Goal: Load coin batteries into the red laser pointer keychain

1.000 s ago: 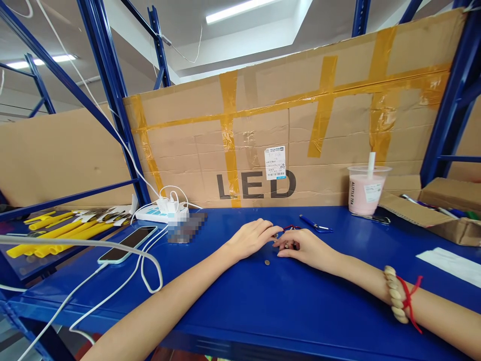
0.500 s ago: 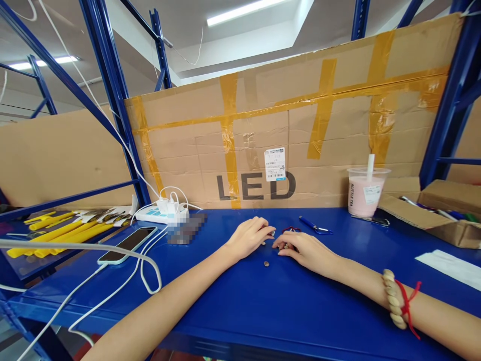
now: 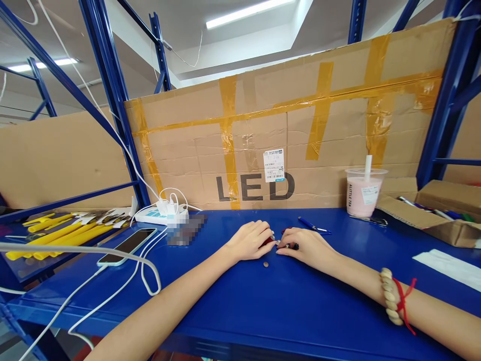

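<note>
The small parts sit between my fingertips at the middle of the blue counter, too tiny for me to tell what they are; something red and something dark shows among them. My left hand lies palm down, fingers curled loosely, the tips pointing right and pinched on one of the parts. My right hand mirrors it from the other side, palm down, knuckles raised a little, thumb and forefinger closed on another bit. The two sets of fingertips meet, touching or nearly so. Both forearms rest flat on the counter and run in from the near edge, so they form a V that closes at the parts. A bead bracelet and a red string circle my right wrist.

A single round piece lies loose on the counter just in front of my hands. A blue tool lies just behind my right hand. Farther right stands a pink drink with a straw, beside a cardboard box. To my left lie a phone, white cables and a power strip, well apart from my hands. Yellow tubes lie at the far left. A taped cardboard sheet marked LED stands behind it all.
</note>
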### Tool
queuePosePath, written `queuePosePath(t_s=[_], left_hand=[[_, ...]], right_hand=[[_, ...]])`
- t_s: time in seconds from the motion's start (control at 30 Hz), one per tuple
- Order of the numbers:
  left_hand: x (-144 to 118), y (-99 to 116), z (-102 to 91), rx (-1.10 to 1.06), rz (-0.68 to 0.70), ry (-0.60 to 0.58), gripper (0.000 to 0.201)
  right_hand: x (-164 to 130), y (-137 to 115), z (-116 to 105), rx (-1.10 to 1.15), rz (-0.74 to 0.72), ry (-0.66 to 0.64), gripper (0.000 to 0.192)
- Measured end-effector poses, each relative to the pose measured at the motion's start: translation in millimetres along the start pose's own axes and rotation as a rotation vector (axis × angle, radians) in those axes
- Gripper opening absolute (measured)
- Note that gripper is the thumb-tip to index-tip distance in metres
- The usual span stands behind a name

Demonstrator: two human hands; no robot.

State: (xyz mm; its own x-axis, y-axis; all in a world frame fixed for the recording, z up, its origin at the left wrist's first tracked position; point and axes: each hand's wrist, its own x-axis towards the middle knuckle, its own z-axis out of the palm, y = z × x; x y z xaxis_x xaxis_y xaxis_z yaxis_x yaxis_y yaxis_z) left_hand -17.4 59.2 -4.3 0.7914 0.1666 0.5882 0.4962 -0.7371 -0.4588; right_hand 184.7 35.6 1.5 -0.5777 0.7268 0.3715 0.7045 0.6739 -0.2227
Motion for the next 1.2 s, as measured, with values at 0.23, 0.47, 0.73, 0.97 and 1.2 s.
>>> queuePosePath(t_s=[0.23,0.47,0.73,0.97,1.2], left_hand=[[1,0,-0.3,0.007,0.011,0.0,0.033],[1,0,0.1,0.01,0.018,-0.01,0.036],[0,-2,2.4,0.023,0.037,-0.027,0.041],[0,-2,2.1,0.038,0.061,-0.029,0.044],[-1,-2,4.2,0.049,0.091,-0.014,0.047]], right_hand=[[1,3,2,-0.012,0.016,0.037,0.019],[0,2,0,-0.029,-0.008,0.059,0.014],[0,3,0,-0.049,-0.054,0.246,0.029],[-5,-8,0,0.015,-0.138,0.428,0.036],[-6,-12,1,0.053,-0.258,0.425,0.038]])
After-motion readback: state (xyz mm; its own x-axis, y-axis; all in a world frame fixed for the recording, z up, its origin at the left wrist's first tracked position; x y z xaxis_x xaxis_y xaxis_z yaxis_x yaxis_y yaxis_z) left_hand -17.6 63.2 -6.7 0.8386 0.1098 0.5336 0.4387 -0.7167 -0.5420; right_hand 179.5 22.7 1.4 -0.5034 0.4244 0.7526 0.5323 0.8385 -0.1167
